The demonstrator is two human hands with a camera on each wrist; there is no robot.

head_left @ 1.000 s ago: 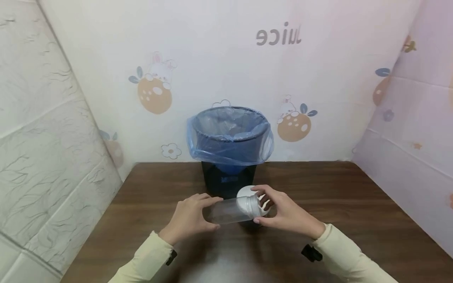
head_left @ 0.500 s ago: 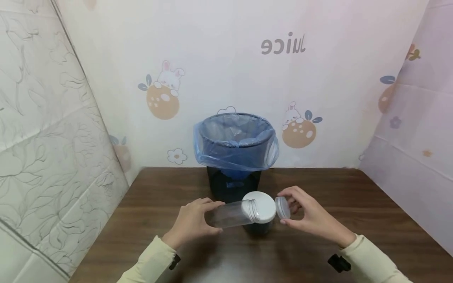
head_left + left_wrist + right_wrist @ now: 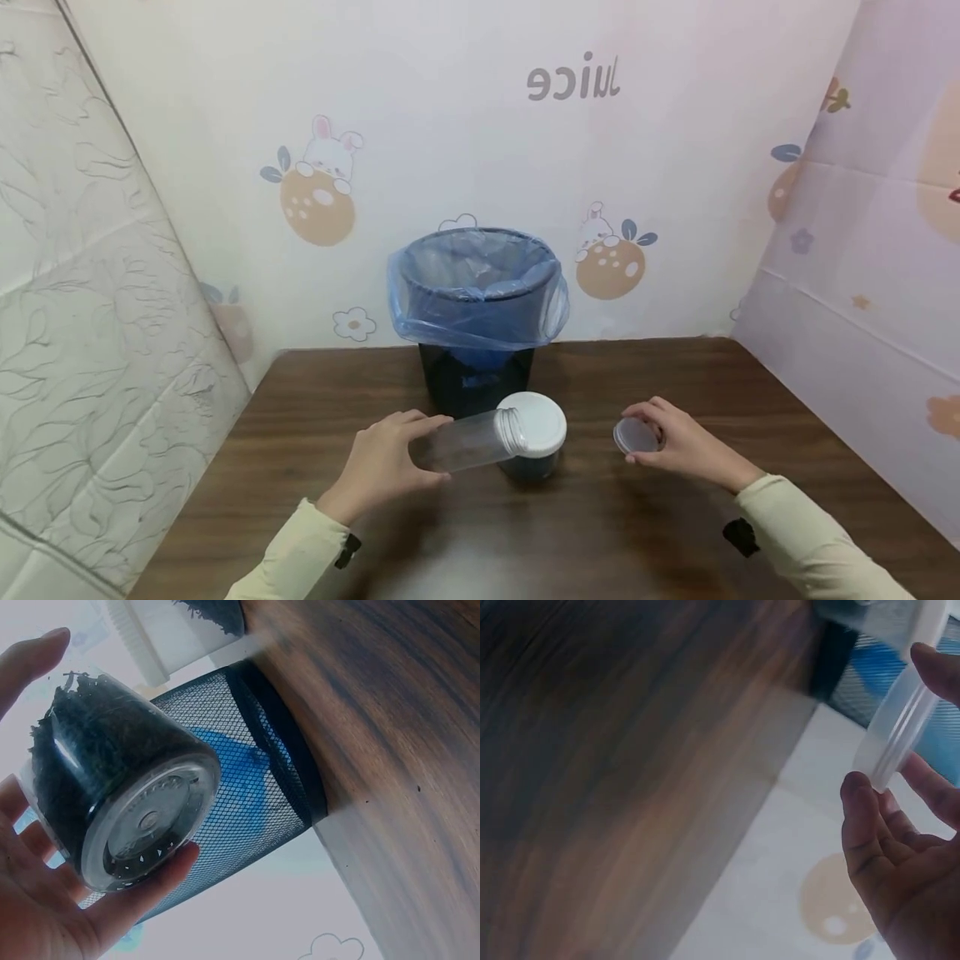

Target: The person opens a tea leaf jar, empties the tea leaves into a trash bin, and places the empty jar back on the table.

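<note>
Jar (image 3: 542, 433) and bin (image 3: 444, 375) hog the middle
I've got a gap from the jar to the lid (image 3: 635, 437) in my right hand (image 3: 684, 446); bin blocks behind-left.

Clear cylindrical plastic bottle (image 3: 468, 442): smooth, glossy. Round translucent plastic lid (image 3: 636, 437): hazy finish. White round plastic jar lid (image 3: 542, 421): ridged rim. Blue plastic bag (image 3: 480, 322): thin, crinkled, shiny. Brown wood-grain tabletop (image 3: 352, 392): light sheen.

I am seeing what seems a home corner. Rabbit-printed wall covering (image 3: 450, 150) is rising behind a brown table (image 3: 255, 450).
</note>
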